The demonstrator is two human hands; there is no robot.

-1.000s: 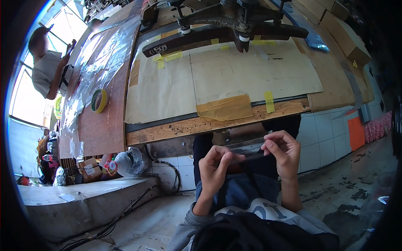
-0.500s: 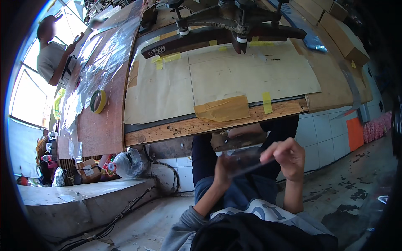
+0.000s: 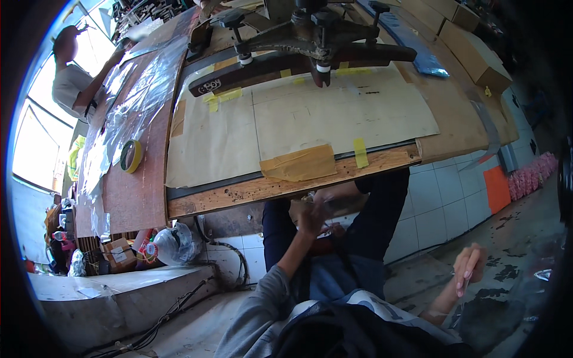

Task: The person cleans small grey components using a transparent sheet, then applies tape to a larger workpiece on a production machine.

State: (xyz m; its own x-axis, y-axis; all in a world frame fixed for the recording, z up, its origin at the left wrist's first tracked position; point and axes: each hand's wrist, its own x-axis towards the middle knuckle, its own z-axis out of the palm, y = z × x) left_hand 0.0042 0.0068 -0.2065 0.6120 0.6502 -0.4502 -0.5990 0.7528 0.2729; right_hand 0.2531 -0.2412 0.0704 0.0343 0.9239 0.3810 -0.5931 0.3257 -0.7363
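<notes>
My left hand (image 3: pixel 310 218) is raised in front of my lap, just below the table's wooden front edge. Motion blurs its fingers, and a small shiny thing at their tips is too smeared to name. Out to the right, over the floor, my right hand (image 3: pixel 468 265) has its fingers pressed together. A thin, clear plastic piece (image 3: pixel 464 292) shows below those fingers; its outline is hard to follow against the floor.
A dark metal press arm (image 3: pixel 298 45) overhangs the paper-covered worktable (image 3: pixel 334 122). A tape roll (image 3: pixel 131 156) lies on the left board. Cardboard boxes (image 3: pixel 474 56) stand back right, and a pink bundle (image 3: pixel 533 177) lies right. Another person (image 3: pixel 74 83) stands at far left.
My hands have parted: the right has swung down and right, away from my lap, while the left has moved up toward the table edge. The clear plastic no longer spans between them.
</notes>
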